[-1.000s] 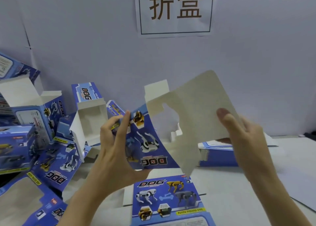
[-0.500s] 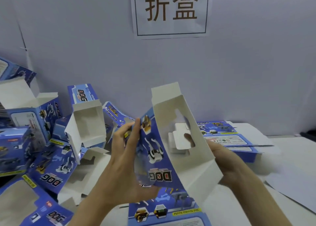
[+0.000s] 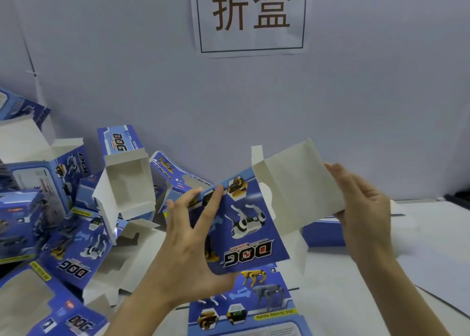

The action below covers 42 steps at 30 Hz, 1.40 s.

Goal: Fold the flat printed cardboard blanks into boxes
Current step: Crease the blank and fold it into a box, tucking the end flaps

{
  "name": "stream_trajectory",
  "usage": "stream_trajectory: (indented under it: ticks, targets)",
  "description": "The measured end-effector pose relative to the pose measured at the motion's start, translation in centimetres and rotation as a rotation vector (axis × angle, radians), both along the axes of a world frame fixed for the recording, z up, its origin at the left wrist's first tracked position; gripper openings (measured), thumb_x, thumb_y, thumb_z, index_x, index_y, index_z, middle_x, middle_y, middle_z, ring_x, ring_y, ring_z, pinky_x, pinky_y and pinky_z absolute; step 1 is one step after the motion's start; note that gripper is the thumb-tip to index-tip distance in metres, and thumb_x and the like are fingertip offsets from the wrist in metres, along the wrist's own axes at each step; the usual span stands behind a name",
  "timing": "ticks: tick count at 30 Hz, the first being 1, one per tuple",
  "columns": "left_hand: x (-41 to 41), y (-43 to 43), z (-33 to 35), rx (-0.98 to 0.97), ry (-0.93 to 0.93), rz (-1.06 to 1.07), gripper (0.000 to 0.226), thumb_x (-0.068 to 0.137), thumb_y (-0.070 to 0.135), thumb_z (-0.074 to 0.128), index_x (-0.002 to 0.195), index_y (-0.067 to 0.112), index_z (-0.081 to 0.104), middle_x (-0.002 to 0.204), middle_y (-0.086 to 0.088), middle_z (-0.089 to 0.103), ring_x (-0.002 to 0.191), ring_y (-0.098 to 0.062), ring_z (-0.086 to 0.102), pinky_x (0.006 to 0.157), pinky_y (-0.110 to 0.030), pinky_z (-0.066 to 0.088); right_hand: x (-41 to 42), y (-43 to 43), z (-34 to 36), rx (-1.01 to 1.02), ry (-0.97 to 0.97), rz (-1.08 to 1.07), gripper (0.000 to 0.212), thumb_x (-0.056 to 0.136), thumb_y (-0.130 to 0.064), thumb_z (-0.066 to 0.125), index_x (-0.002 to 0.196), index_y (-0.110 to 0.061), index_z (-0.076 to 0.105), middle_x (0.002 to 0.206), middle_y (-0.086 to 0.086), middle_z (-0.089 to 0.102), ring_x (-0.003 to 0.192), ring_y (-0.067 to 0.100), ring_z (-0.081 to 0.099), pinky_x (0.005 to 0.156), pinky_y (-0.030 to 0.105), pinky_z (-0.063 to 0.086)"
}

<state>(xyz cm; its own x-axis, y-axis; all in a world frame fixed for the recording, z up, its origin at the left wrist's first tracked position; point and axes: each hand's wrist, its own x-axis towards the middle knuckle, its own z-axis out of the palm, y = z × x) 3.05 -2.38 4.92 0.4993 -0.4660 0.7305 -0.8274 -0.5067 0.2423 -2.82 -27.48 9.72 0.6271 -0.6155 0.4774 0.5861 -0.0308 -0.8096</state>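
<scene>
I hold a partly folded blue "DOG" cardboard blank (image 3: 250, 223) in the air over the table. My left hand (image 3: 189, 236) grips its printed panel, fingers spread across the top edge and thumb under the bottom edge. My right hand (image 3: 361, 208) holds the plain white inner panel (image 3: 297, 183), which stands bent up to the right of the printed face. Another flat printed blank (image 3: 244, 307) lies on the table (image 3: 356, 297) just below.
Several folded blue boxes (image 3: 40, 183) with open white tops are heaped at the left against the wall. A stack of flat blanks (image 3: 323, 231) lies behind my right hand. A paper sign (image 3: 250, 15) hangs on the wall.
The white panel, folded inward half a second ago, has swung back out to the right. My right hand came out from behind the blank and now holds that panel's outer edge.
</scene>
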Motion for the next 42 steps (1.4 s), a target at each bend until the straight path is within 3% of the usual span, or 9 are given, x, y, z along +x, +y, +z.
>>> stream_trajectory:
  ticks: [7,13,17,20,25,30,35,38,42]
  targets:
    - [0.0,-0.2,0.3,0.091,-0.077,0.082,0.112,0.057,0.065,0.065,0.15,0.026,0.017,0.142,-0.001,0.019,0.137,-0.02,0.019,0.104,-0.071,0.028,-0.6,-0.1,0.8,0.013,0.204,0.35,0.02,0.077,-0.04,0.062,0.078,-0.028,0.078,0.074,-0.007,0.071,0.064,0.004,0.064,0.053,0.021,0.052]
    - [-0.3,-0.7,0.1,0.013,-0.04,0.03,0.113,0.058,0.072,0.066,0.151,0.038,0.011,0.141,0.005,0.018,0.134,-0.004,0.015,0.094,-0.058,0.049,-0.2,0.0,0.2,-0.187,0.083,-0.099,0.011,0.089,-0.025,0.064,0.088,-0.035,0.07,0.077,-0.017,0.07,0.076,0.006,0.061,0.063,0.027,0.05]
    - [-0.2,-0.9,-0.2,-0.037,0.053,0.085,0.117,0.055,0.074,0.066,0.151,0.043,0.007,0.136,0.011,0.019,0.13,-0.008,0.024,0.104,-0.045,0.044,0.3,0.2,0.1,-0.183,0.11,-0.056,0.017,0.097,-0.03,0.052,0.095,-0.039,0.066,0.08,-0.025,0.068,0.077,-0.01,0.059,0.066,0.022,0.048]
    - [-0.6,-1.2,0.4,-0.348,0.376,0.114,0.117,0.047,0.075,0.073,0.14,0.059,0.003,0.124,0.021,0.02,0.126,-0.01,0.035,0.104,-0.034,0.042,0.6,0.4,0.4,-0.083,0.18,0.147,0.025,0.097,-0.035,0.049,0.121,-0.039,0.051,0.11,-0.01,0.062,0.112,0.014,0.06,0.081,0.029,0.046]
    - [-1.2,-2.6,1.2,-0.78,0.684,0.019,0.084,0.053,0.073,0.056,0.131,0.061,0.027,0.111,0.025,0.032,0.117,-0.001,0.037,0.083,-0.004,0.041,0.4,4.4,-1.8,-0.692,0.674,0.658,0.12,0.045,-0.085,0.068,0.139,-0.063,-0.003,0.132,-0.041,0.033,0.121,-0.006,0.047,0.082,0.006,0.044]
    - [-0.5,-1.1,2.2,-0.753,0.678,-0.04,0.047,0.072,0.061,0.055,0.114,0.04,0.06,0.11,0.016,0.064,0.1,0.001,0.061,0.087,-0.016,0.048,2.0,6.0,-3.8,-0.491,0.503,0.614,0.105,0.053,-0.04,0.085,0.137,-0.05,0.024,0.109,-0.03,0.063,0.098,0.002,0.067,0.074,0.021,0.057]
    - [0.4,-0.5,1.9,-0.763,0.816,-0.076,0.063,0.075,0.059,0.052,0.094,0.0,0.066,0.066,-0.01,0.069,0.062,-0.025,0.064,0.059,-0.031,0.052,1.7,6.1,-3.5,-0.552,0.531,0.616,0.119,0.048,-0.064,0.077,0.148,-0.043,0.017,0.142,-0.017,0.046,0.128,0.012,0.05,0.104,0.04,0.046]
    - [0.4,-0.7,1.5,-0.83,0.713,-0.06,0.052,0.084,0.051,0.05,0.079,0.002,0.067,0.061,-0.023,0.064,0.054,-0.028,0.06,0.052,-0.033,0.052,1.6,6.3,-3.5,-0.528,0.492,0.603,0.088,0.049,-0.071,0.069,0.128,-0.057,0.03,0.115,-0.036,0.056,0.102,-0.01,0.06,0.077,0.01,0.052]
    - [0.2,-0.5,1.9,-0.778,0.719,-0.087,0.031,0.078,0.05,0.058,0.084,0.019,0.064,0.052,0.007,0.063,0.047,-0.004,0.058,0.048,-0.012,0.044,1.9,6.2,-3.5,-0.414,0.477,0.559,0.079,0.061,-0.05,0.078,0.132,-0.034,0.047,0.109,-0.011,0.07,0.095,0.014,0.07,0.077,0.034,0.06]
